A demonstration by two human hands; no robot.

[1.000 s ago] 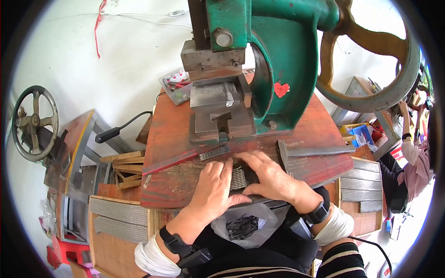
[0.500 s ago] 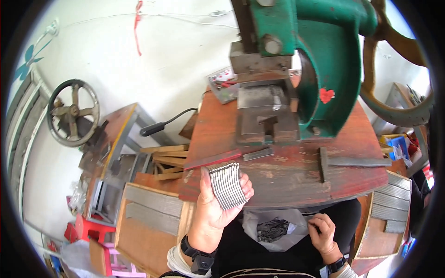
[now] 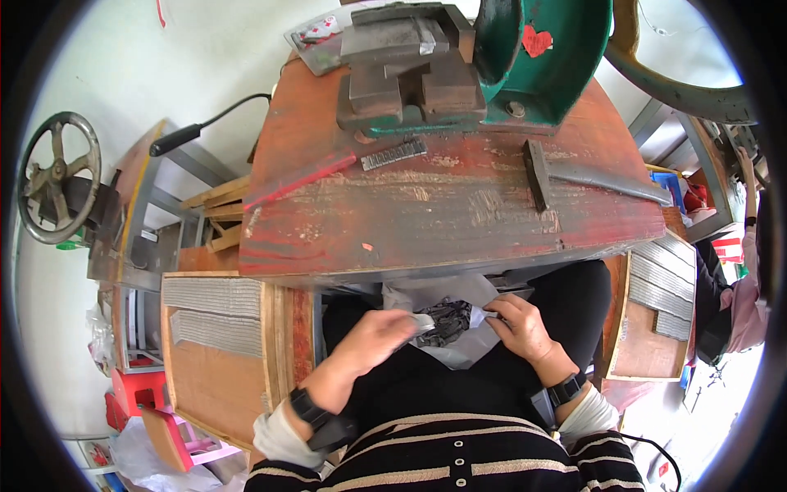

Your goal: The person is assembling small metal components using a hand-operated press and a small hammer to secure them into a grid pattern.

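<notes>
1. While the left hand (image 3: 379, 338) is near the person's lap, its fingers are closed on a grey metal piece (image 3: 424, 322), whose shiny end sticks out past the fingertips on the right; motion blur hides the exact grip.
2. To the right, the right hand (image 3: 525, 330) is bent with thumb and fingertips drawn together at the right edge of a white plastic bag (image 3: 469, 356); whether they pinch the film or some small piece, I cannot tell.
3. The bag lies open between the two hands, over the dark-trousered legs, with a heap of dark metal strips (image 3: 447, 320) inside. The grey piece is at the bag's left side.
4. Beyond the bag stands a worn red-brown bench (image 3: 328, 234). On its right part lies a hammer (image 3: 537, 174), the handle pointing right; on its left part are a red bar (image 3: 303, 179) and, just beside its far end, a dark ridged block (image 3: 394, 153).
5. At the bench's far side is a green press (image 3: 561, 78), with a slotted metal block (image 3: 369, 94) at its left.
6. A wooden tray (image 3: 215, 385) on the left and another tray (image 3: 648, 353) on the right each hold rows of grey ribbed metal.
</notes>
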